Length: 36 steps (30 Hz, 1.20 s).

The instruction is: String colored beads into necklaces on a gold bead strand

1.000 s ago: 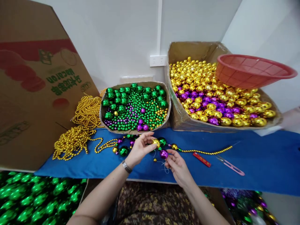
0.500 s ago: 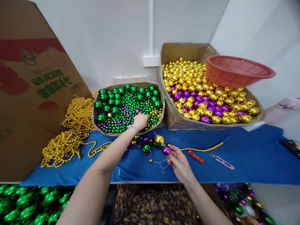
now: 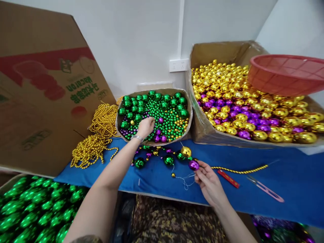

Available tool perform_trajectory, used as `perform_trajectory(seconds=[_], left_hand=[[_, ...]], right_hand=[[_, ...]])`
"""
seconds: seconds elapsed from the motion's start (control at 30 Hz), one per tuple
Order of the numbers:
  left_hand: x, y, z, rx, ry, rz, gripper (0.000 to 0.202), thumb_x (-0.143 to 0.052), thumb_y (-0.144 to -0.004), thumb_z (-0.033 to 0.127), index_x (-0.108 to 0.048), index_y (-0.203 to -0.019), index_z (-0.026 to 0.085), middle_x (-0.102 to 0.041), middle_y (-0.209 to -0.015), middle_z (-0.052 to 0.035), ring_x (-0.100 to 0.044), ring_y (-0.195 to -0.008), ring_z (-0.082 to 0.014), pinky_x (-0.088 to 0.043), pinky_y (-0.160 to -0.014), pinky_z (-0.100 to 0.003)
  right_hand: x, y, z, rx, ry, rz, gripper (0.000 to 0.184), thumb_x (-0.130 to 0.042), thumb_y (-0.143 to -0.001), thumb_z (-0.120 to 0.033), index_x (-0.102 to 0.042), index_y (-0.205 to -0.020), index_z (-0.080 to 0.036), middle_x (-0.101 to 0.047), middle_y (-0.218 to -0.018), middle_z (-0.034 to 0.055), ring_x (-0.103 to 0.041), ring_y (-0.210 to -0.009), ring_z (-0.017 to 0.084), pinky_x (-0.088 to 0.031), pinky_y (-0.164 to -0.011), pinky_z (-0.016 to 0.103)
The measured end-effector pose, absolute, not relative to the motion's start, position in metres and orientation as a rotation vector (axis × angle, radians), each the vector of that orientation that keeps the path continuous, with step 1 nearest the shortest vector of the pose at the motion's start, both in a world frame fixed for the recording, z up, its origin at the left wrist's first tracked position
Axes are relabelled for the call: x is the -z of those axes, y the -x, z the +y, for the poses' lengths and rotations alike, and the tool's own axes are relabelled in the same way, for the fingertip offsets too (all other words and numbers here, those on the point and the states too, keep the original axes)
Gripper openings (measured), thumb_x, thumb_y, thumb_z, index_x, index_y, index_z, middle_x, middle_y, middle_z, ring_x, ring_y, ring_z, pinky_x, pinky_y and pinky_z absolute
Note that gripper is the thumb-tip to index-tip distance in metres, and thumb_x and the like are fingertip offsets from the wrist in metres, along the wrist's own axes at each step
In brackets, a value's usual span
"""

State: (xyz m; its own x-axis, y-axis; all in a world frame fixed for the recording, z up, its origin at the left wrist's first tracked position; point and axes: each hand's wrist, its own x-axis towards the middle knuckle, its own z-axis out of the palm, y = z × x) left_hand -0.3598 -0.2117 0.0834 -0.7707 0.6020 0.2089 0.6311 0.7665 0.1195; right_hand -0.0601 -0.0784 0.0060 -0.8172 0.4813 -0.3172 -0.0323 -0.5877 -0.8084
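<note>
My left hand (image 3: 146, 127) reaches over the small box (image 3: 190, 122) of green, purple and gold beads, its fingers curled together; whatever is in them is hidden. With thumb and fingertips my right hand (image 3: 209, 182) grips a shiny purple ball (image 3: 194, 165) at the end of a strung garland. A gold ball (image 3: 186, 151) sits beside it, a thread poking up from it. The garland's green balls (image 3: 168, 160) and small purple and gold beads lie in front of the box. Loose white thread (image 3: 186, 182) trails by my right hand, near a small gold bead (image 3: 173, 175).
A large carton (image 3: 207, 132) of gold and purple balls stands right, a red basket (image 3: 286, 76) over it. Gold bead strands (image 3: 88, 152) lie left. Pink-handled snips (image 3: 270, 193), a red strip (image 3: 228, 178) and a gold cord (image 3: 240, 170) rest on the blue cloth (image 3: 298, 175).
My left hand has shifted left within the bead box, uncovering several purple balls near its front. My right hand still holds the purple ball. The view has swung to the left.
</note>
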Motion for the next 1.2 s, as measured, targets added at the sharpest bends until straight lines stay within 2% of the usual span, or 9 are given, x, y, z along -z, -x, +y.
perform_trajectory(seconds=[0.23,0.33,0.47,0.6,0.7,0.8,0.87,1.0,1.2], left_hand=[[-0.076,0.388,-0.274,0.06,0.908,-2.967,0.02,-0.053,-0.08,0.024,-0.068,-0.093,0.018,-0.068,-0.09,-0.0097,-0.062,-0.087,-0.0246,-0.047,-0.077,-0.032],[-0.065,0.383,-0.272,0.038,0.926,-2.992,0.02,-0.049,-0.08,0.016,-0.068,-0.088,0.017,-0.065,-0.094,-0.012,-0.06,-0.091,-0.0256,-0.047,-0.076,-0.033],[-0.063,0.378,-0.265,0.141,0.899,-2.983,0.024,-0.045,-0.078,0.006,-0.065,-0.088,0.014,-0.062,-0.098,-0.0151,-0.057,-0.099,-0.0279,-0.047,-0.078,-0.036],[-0.072,0.366,-0.263,0.335,0.861,-2.933,0.023,-0.049,-0.08,0.015,-0.062,-0.099,0.012,-0.06,-0.101,-0.016,-0.057,-0.099,-0.0278,-0.048,-0.081,-0.038],[-0.075,0.34,-0.26,0.904,0.875,-2.894,0.031,-0.047,-0.085,0.026,-0.057,-0.111,0.013,-0.063,-0.091,-0.0092,-0.063,-0.086,-0.02,-0.051,-0.078,-0.034],[-0.074,0.302,-0.254,2.216,0.766,-2.547,0.032,-0.06,-0.079,0.031,-0.06,-0.107,0.014,-0.067,-0.087,-0.0058,-0.066,-0.08,-0.017,-0.054,-0.077,-0.033],[-0.073,0.277,-0.248,2.783,0.595,-2.247,0.03,-0.068,-0.074,0.028,-0.064,-0.1,0.014,-0.069,-0.087,-0.0056,-0.067,-0.081,-0.0163,-0.055,-0.079,-0.031],[-0.068,0.247,-0.238,3.147,0.361,-2.038,0.024,-0.07,-0.073,0.024,-0.068,-0.095,0.015,-0.071,-0.094,-0.0074,-0.068,-0.082,-0.0153,-0.056,-0.076,-0.026],[-0.061,0.234,-0.234,3.213,0.369,-2.004,0.023,-0.074,-0.07,0.022,-0.069,-0.091,0.015,-0.071,-0.086,-0.0049,-0.068,-0.079,-0.0154,-0.056,-0.071,-0.025]], right_hand=[[-0.003,0.064,-0.083,-2.456,0.773,-1.223,0.047,-0.082,-0.062,-0.034,-0.059,-0.101,-0.023,-0.058,-0.075,-0.003,-0.048,-0.055,0.006,-0.039,-0.051,0.018],[-0.002,0.066,-0.086,-2.445,0.767,-1.258,0.046,-0.08,-0.063,-0.036,-0.058,-0.101,-0.023,-0.058,-0.074,-0.0024,-0.047,-0.054,0.007,-0.038,-0.049,0.019],[-0.002,0.065,-0.088,-2.426,0.761,-1.309,0.044,-0.079,-0.065,-0.037,-0.058,-0.1,-0.023,-0.057,-0.074,-0.0018,-0.047,-0.054,0.008,-0.037,-0.048,0.02],[-0.003,0.061,-0.089,-2.408,0.769,-1.333,0.04,-0.077,-0.067,-0.036,-0.058,-0.1,-0.024,-0.056,-0.074,-0.0018,-0.047,-0.054,0.009,-0.037,-0.049,0.022],[-0.005,0.059,-0.091,-2.4,0.764,-1.343,0.041,-0.077,-0.067,-0.037,-0.058,-0.1,-0.023,-0.056,-0.073,-0.0016,-0.047,-0.054,0.009,-0.037,-0.05,0.022],[-0.007,0.059,-0.093,-2.378,0.75,-1.377,0.042,-0.077,-0.067,-0.038,-0.058,-0.101,-0.022,-0.057,-0.073,-0.0015,-0.048,-0.055,0.009,-0.037,-0.051,0.023],[-0.008,0.06,-0.094,-2.347,0.743,-1.412,0.042,-0.076,-0.068,-0.038,-0.057,-0.102,-0.022,-0.057,-0.073,-0.0013,-0.049,-0.055,0.009,-0.038,-0.051,0.023],[-0.009,0.06,-0.095,-2.271,0.737,-1.47,0.042,-0.074,-0.069,-0.041,-0.057,-0.102,-0.021,-0.058,-0.073,-0.0012,-0.05,-0.055,0.009,-0.039,-0.053,0.024],[-0.01,0.057,-0.094,-2.202,0.745,-1.523,0.042,-0.073,-0.07,-0.043,-0.057,-0.102,-0.021,-0.059,-0.075,-0.0004,-0.051,-0.057,0.01,-0.04,-0.054,0.024]])
